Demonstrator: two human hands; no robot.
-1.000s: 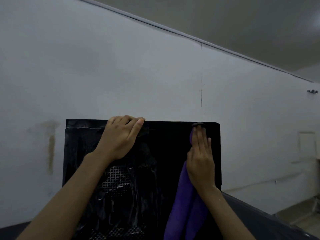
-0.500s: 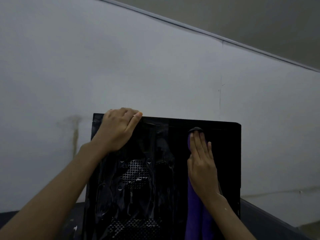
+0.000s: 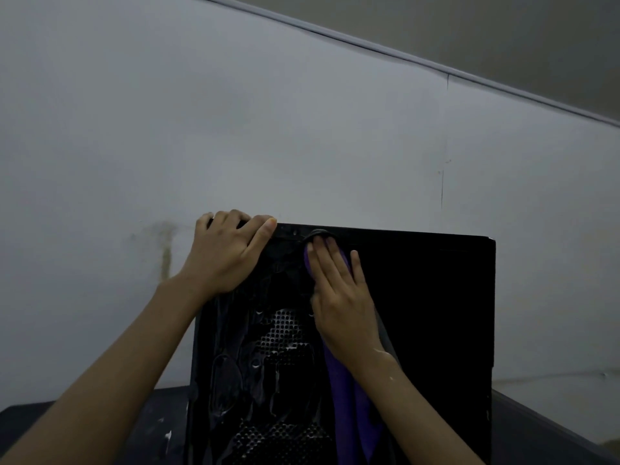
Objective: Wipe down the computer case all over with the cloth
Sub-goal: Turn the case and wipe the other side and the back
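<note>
The computer case (image 3: 436, 313) stands upright on the desk (image 3: 161, 414). The left hand (image 3: 224, 256) holds its top left corner, fingers (image 3: 235, 218) curled over the edge, probably to steady it. The right hand (image 3: 342, 297), fingers (image 3: 330, 260) straight, presses the purple cloth (image 3: 349, 397) flat against the near panel.

glossy wet perforated case (image 3: 436, 313), soft cloth (image 3: 349, 404)

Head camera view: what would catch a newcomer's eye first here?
The big black computer case stands upright in the lower middle against a pale wall, its left half streaked with wet suds. The right hand presses a purple cloth flat against the case near its top edge, the cloth hanging down below the wrist, while the left hand grips the top left corner.
</note>
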